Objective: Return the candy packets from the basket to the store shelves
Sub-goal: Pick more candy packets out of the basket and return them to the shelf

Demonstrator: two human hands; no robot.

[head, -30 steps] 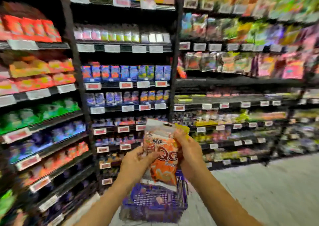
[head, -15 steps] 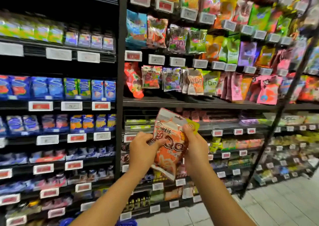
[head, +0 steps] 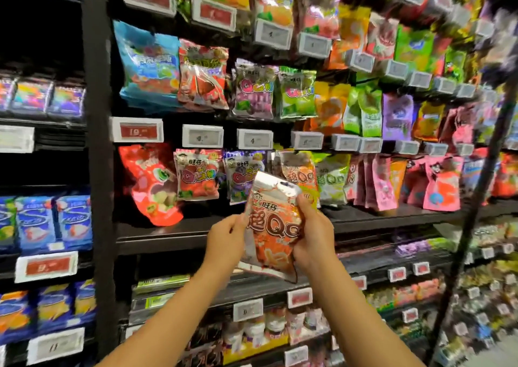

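The view is lifting from the floor up to the hanging rows, and the basket is dropping out of sight, so the search for a slot is ending. Both hands are carrying the orange packet (head: 273,226) upward, left hand (head: 225,239) pinching its edge, right hand (head: 312,233) wrapping its side, fingers curled round it. It is nearing the matching packet (head: 300,171) (same orange print) on the shelf (head: 179,233).

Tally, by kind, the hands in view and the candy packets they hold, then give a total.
Hands: 2 (left hand, right hand)
Held packets: 1 (orange candy packet, gripped by both hands)
Total: 3
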